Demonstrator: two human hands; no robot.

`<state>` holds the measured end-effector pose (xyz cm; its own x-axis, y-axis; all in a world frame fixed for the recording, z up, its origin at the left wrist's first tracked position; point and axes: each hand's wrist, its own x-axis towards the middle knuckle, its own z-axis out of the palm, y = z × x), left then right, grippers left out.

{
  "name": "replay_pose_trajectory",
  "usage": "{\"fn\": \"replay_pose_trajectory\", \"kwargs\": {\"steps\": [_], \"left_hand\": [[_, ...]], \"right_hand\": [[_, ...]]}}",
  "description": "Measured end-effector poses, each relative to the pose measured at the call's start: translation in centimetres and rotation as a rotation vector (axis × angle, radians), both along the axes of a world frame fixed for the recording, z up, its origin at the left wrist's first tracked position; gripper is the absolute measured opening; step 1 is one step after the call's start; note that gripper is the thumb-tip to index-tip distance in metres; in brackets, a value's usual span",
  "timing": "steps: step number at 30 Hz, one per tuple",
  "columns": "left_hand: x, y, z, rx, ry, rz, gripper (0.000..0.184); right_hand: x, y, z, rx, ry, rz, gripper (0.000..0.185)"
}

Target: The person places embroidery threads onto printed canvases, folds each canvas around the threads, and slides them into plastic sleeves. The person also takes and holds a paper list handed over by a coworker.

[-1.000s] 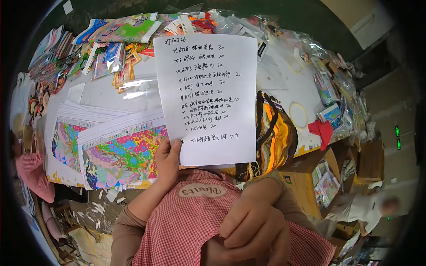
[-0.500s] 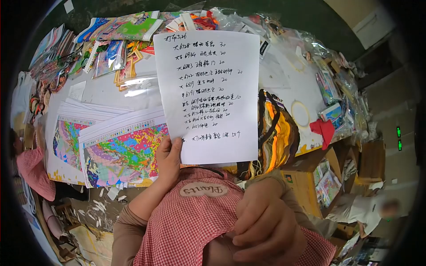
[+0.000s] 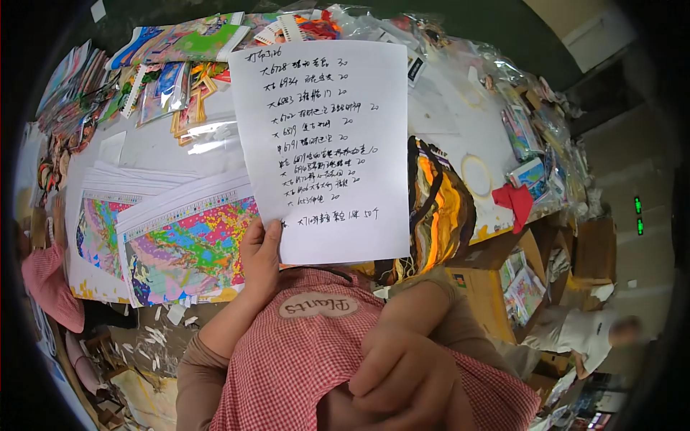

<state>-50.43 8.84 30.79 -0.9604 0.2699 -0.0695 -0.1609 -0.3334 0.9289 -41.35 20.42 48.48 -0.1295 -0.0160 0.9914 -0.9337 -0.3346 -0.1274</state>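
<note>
A white sheet with handwritten lines and numbers [image 3: 323, 165] is held upright above the table's front edge. My left hand [image 3: 260, 251] grips its lower left corner, thumb in front and the other fingers hidden behind. Low in the view, my right hand [image 3: 402, 373] is near my chest, away from the sheet, with its fingers curled; whether anything is in them is hidden. Colourful printed charts [image 3: 187, 241] lie to the left of the sheet. Right of it is a bundle of orange, brown and black threads [image 3: 440, 212].
On the white table [image 3: 496, 136] are bagged kits [image 3: 164, 90], a red cloth [image 3: 513, 206] and a rolled colourful print [image 3: 180, 39]. An open cardboard box [image 3: 478, 294] stands at the right front. One person [image 3: 54, 287] is at the left, another [image 3: 575, 337] at the lower right.
The whole view has shifted, so the sheet, my left hand and the table appear slightly further left. My right hand moved a little right, then back left, staying curled low.
</note>
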Motion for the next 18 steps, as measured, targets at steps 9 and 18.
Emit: {"fn": "replay_pose_trajectory", "kwargs": {"steps": [9,18], "left_hand": [[-0.3,0.0,-0.3,0.004,-0.015,0.021,0.025],[-0.2,0.2,0.2,-0.042,0.013,0.043,0.022]], "right_hand": [[0.0,0.7,-0.4,0.050,-0.050,0.104,0.045],[-0.3,1.3,-0.5,-0.025,-0.063,0.095,0.032]]}}
